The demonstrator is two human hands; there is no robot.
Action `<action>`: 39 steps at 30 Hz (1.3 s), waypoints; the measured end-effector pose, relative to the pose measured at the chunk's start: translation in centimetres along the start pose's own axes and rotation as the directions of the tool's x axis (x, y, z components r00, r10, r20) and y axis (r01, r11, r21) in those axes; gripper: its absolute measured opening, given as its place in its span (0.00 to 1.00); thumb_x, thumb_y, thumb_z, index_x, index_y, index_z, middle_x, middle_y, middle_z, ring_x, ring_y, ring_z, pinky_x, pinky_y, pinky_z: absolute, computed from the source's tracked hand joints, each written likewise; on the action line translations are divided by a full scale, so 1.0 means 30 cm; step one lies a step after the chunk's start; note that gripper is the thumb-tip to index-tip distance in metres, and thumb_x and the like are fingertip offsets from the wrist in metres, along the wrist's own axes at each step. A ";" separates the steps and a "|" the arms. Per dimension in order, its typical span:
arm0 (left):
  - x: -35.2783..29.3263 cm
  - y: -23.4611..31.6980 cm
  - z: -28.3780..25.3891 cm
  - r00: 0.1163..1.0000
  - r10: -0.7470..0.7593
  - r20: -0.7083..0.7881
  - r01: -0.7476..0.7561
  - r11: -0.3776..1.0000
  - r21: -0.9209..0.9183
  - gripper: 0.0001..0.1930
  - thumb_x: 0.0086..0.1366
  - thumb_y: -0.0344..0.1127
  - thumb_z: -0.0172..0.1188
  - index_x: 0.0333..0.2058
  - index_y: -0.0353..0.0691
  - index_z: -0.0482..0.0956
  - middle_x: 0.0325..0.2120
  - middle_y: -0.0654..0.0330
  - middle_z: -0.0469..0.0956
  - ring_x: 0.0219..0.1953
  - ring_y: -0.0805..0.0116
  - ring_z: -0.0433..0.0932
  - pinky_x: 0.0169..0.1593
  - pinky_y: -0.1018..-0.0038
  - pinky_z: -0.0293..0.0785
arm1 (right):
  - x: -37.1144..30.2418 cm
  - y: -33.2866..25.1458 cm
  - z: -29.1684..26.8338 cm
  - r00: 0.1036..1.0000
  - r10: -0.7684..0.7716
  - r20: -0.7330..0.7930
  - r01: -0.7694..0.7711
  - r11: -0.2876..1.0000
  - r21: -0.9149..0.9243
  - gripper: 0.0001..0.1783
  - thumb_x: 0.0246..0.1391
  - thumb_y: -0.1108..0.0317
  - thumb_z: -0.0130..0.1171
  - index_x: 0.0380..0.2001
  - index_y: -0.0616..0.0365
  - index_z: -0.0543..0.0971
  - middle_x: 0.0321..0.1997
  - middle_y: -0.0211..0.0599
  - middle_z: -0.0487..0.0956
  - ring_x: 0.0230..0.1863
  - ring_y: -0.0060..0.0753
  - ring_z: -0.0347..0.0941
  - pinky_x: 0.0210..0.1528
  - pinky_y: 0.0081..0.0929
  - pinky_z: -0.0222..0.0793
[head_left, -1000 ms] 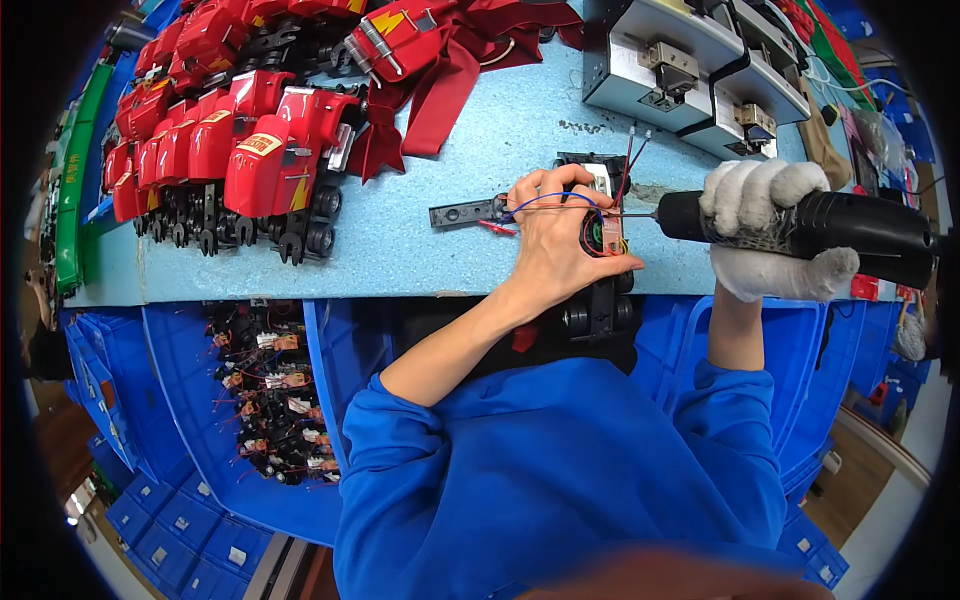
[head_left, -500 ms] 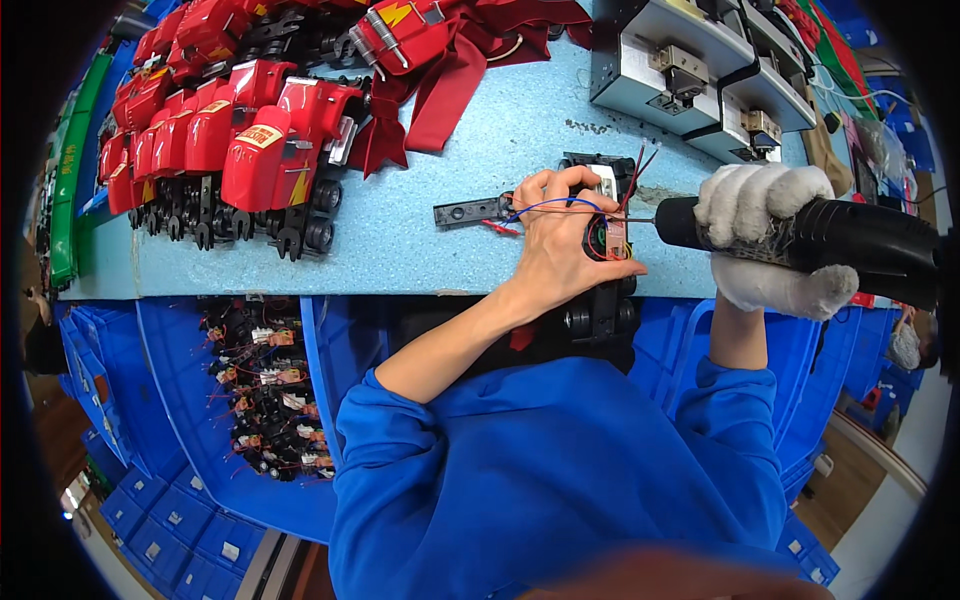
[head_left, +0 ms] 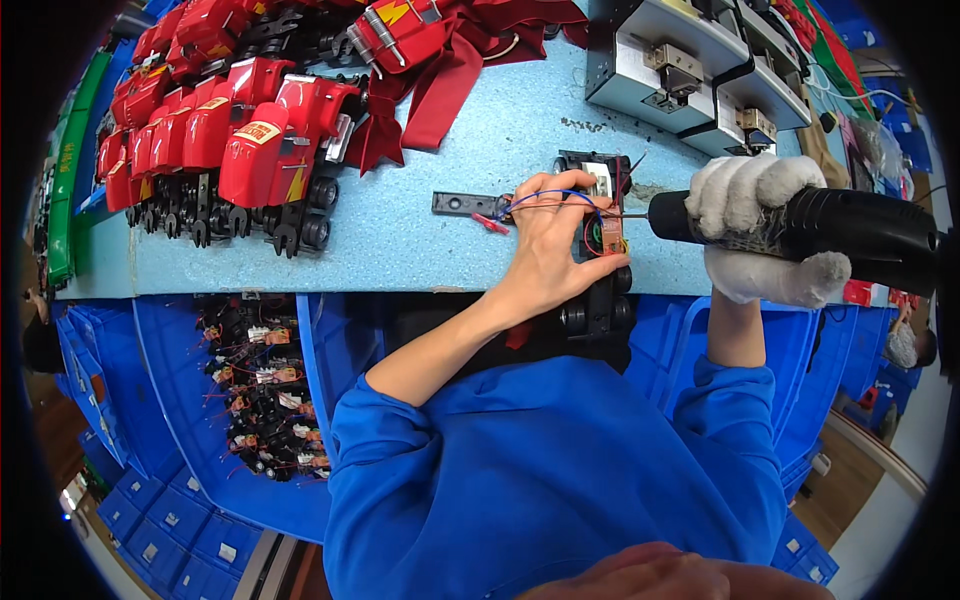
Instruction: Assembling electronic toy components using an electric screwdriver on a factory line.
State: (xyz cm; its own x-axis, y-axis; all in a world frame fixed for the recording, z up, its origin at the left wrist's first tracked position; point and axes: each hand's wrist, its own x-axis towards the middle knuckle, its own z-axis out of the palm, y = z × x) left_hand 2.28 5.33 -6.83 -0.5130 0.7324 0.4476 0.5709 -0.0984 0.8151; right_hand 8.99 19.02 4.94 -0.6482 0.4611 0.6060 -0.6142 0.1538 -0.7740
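At the table's near edge my bare left hand (head_left: 548, 240) grips a black toy truck chassis (head_left: 604, 312) with wheels, its thumb and fingers closed around the middle. The chassis carries a small brown circuit board (head_left: 611, 238), a white part (head_left: 598, 180) and thin red and blue wires. A flat black plastic arm (head_left: 465, 203) sticks out leftward beside my fingers. In a white knitted glove, my right hand (head_left: 757, 228) is wrapped around a black electric screwdriver (head_left: 865, 238) held level. Its thin bit points left and reaches the chassis by my fingertips; the exact contact spot is hidden.
Red toy truck bodies (head_left: 255, 160) and dark red cloth (head_left: 440, 100) crowd the back left. Metal box fixtures (head_left: 660, 75) stand at the back right. Below the edge, a blue bin (head_left: 215, 470) holds several wired assemblies (head_left: 270, 390). Loose screws (head_left: 583, 126) lie beyond the chassis.
The screwdriver and my gloved hand have shifted slightly left. The red wires that stood up near the bit have moved, and my left hand has slid a little left with the chassis.
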 end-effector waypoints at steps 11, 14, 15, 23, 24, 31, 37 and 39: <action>-0.006 0.013 0.016 0.998 -0.035 -0.050 0.036 0.999 0.026 0.28 0.36 0.38 0.71 0.38 0.42 0.70 0.46 0.57 0.62 0.49 0.52 0.58 0.52 0.59 0.49 | 0.003 -0.017 0.037 0.979 0.192 0.066 -0.200 0.969 0.143 0.33 0.37 0.37 0.62 0.26 0.57 0.65 0.17 0.34 0.66 0.17 0.31 0.64 0.23 0.31 0.65; -0.004 0.014 0.016 0.998 -0.028 -0.061 0.029 0.999 0.027 0.28 0.36 0.38 0.71 0.38 0.42 0.70 0.46 0.56 0.62 0.48 0.53 0.58 0.52 0.60 0.49 | 0.006 -0.017 0.041 0.973 0.220 0.074 -0.228 0.964 0.136 0.32 0.37 0.39 0.62 0.25 0.57 0.66 0.16 0.34 0.66 0.17 0.31 0.64 0.23 0.30 0.65; -0.003 0.013 0.015 0.998 -0.028 -0.060 0.029 0.999 0.027 0.28 0.36 0.38 0.71 0.38 0.42 0.70 0.46 0.56 0.62 0.48 0.53 0.58 0.52 0.60 0.49 | 0.007 -0.018 0.046 0.973 0.220 0.073 -0.228 0.964 0.136 0.32 0.37 0.39 0.62 0.25 0.57 0.66 0.16 0.34 0.66 0.17 0.31 0.64 0.23 0.30 0.65; 0.007 0.018 0.005 0.998 -0.042 -0.053 0.043 0.999 0.014 0.28 0.36 0.36 0.71 0.39 0.42 0.71 0.45 0.56 0.64 0.49 0.53 0.58 0.53 0.60 0.49 | -0.020 -0.025 0.040 0.988 0.042 0.146 -0.048 0.998 0.041 0.36 0.35 0.28 0.56 0.24 0.53 0.63 0.16 0.27 0.66 0.15 0.27 0.66 0.22 0.27 0.65; 0.000 0.013 -0.004 0.999 -0.039 -0.020 0.040 0.999 0.035 0.27 0.36 0.36 0.71 0.38 0.42 0.71 0.45 0.56 0.65 0.49 0.53 0.58 0.53 0.60 0.50 | -0.011 -0.033 0.023 0.989 0.033 0.147 -0.039 0.999 0.037 0.36 0.35 0.28 0.56 0.24 0.53 0.63 0.16 0.27 0.66 0.15 0.27 0.66 0.22 0.27 0.65; 0.027 -0.010 -0.054 0.998 -0.008 0.057 0.009 1.000 -0.020 0.27 0.35 0.39 0.72 0.37 0.41 0.75 0.44 0.58 0.68 0.49 0.54 0.60 0.53 0.60 0.53 | 0.297 0.060 -0.287 0.973 -0.144 0.178 0.141 0.990 0.026 0.33 0.46 0.33 0.37 0.29 0.56 0.68 0.16 0.33 0.64 0.18 0.33 0.63 0.23 0.33 0.60; 0.039 -0.021 -0.071 0.994 0.010 0.109 -0.008 1.000 -0.019 0.26 0.35 0.39 0.72 0.37 0.41 0.77 0.44 0.58 0.68 0.49 0.54 0.60 0.54 0.61 0.53 | 0.397 0.139 -0.200 0.982 0.156 -0.106 -0.154 0.988 0.030 0.22 0.54 0.46 0.48 0.23 0.55 0.67 0.12 0.30 0.65 0.10 0.28 0.63 0.14 0.24 0.63; 0.034 -0.018 -0.067 0.994 0.014 0.111 -0.013 1.000 -0.012 0.26 0.35 0.39 0.72 0.37 0.41 0.77 0.44 0.58 0.68 0.49 0.55 0.60 0.54 0.61 0.53 | 0.379 0.178 -0.216 0.976 0.115 0.186 -0.219 0.536 0.815 0.22 0.54 0.46 0.48 0.23 0.56 0.67 0.12 0.31 0.66 0.11 0.28 0.64 0.14 0.23 0.63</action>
State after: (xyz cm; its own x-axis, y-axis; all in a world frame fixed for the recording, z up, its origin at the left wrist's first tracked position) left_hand 0.18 4.78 -6.08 -0.4304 0.8013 0.4156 0.5698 -0.1159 0.8136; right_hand 1.26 30.75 6.50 -0.7872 0.3048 0.5362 -0.5543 -0.7308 -0.3983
